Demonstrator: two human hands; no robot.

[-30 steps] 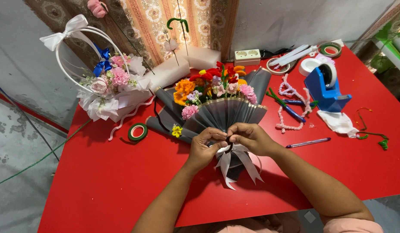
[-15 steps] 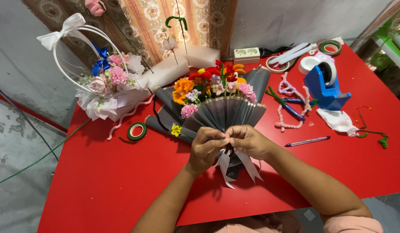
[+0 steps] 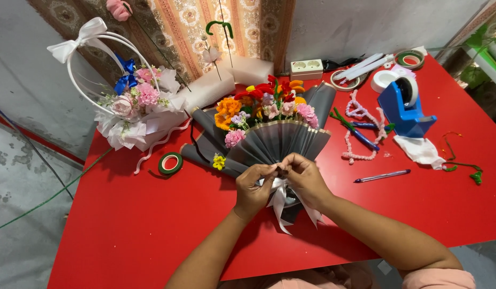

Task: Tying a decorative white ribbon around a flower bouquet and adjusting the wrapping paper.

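Head view: on the red desk point(image 3: 125, 235) lies a bouquet point(image 3: 269, 128) of orange, red and pink flowers wrapped in pleated grey paper, its blooms pointing away from the person. At the narrow neck of the bouquet both hands meet. The left hand point(image 3: 253, 187) is closed, pinching a white ribbon point(image 3: 279, 206) against the wrap; the right hand point(image 3: 304, 179) is closed too, its fingertips gripping the same ribbon at the knot. Two ribbon tails hang from the neck toward the person.

To the left of the bouquet sits a roll of green tape point(image 3: 170, 163), and farther left a white basket point(image 3: 125, 115) filled with pink flowers and topped with a white bow. To the right of the bouquet lie a pen point(image 3: 381, 175), blue pliers point(image 3: 360, 134) and a blue tape dispenser point(image 3: 406, 109).

Tying this well seems to call for steady pinching at the neck so the pleats do not spread, even pull on both tails, and keeping the ribbon flat rather than twisted.
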